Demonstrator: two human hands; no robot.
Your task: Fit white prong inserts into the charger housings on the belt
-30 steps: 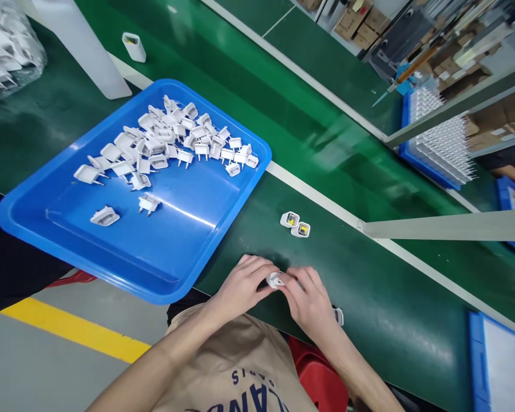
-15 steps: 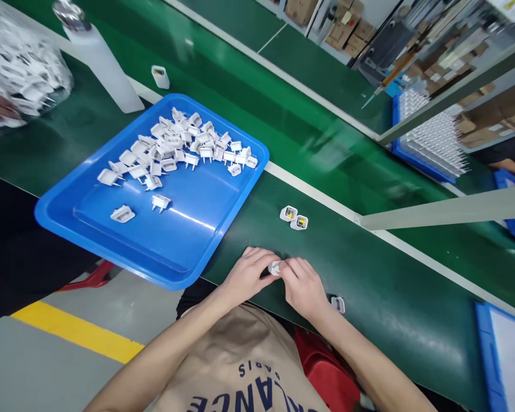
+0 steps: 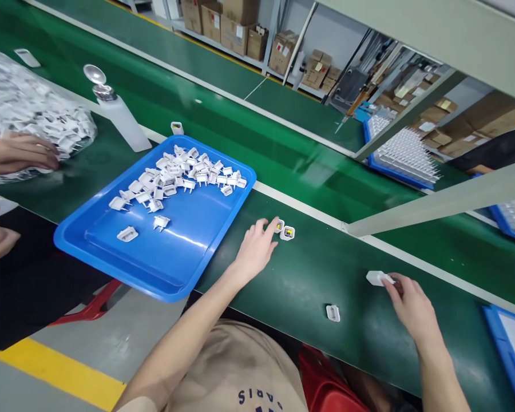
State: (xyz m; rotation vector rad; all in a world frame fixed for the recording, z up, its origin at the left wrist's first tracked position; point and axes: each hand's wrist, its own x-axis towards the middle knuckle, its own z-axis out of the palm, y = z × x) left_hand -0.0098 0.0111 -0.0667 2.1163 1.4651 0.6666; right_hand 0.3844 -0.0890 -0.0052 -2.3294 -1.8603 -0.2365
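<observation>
My right hand (image 3: 413, 306) pinches a white plug adapter (image 3: 375, 278) by one end above the bench, on the right. My left hand (image 3: 257, 247) is stretched out, thumb and index finger apart. Its index fingertip is at a white adapter housing (image 3: 278, 226), overlapping its edge; whether it grips the housing I cannot tell. Right beside that stands a second white housing (image 3: 288, 233), its open top showing something yellow and black inside. A single white plug cover (image 3: 333, 313) lies on the bench between my two hands.
On the left, a blue tray (image 3: 178, 289) holds many white plug covers (image 3: 184, 169). Behind it stand a pump bottle (image 3: 126, 123) and another housing (image 3: 177, 128). A co-worker's hand (image 3: 19, 153) rests at a bag of white parts (image 3: 30, 97). A blue-edged tray (image 3: 500, 337) is far right.
My hands, together on a small white part before, have separated. My right hand has moved right with the adapter; my left has reached forward to the two housings. The view has shifted.
</observation>
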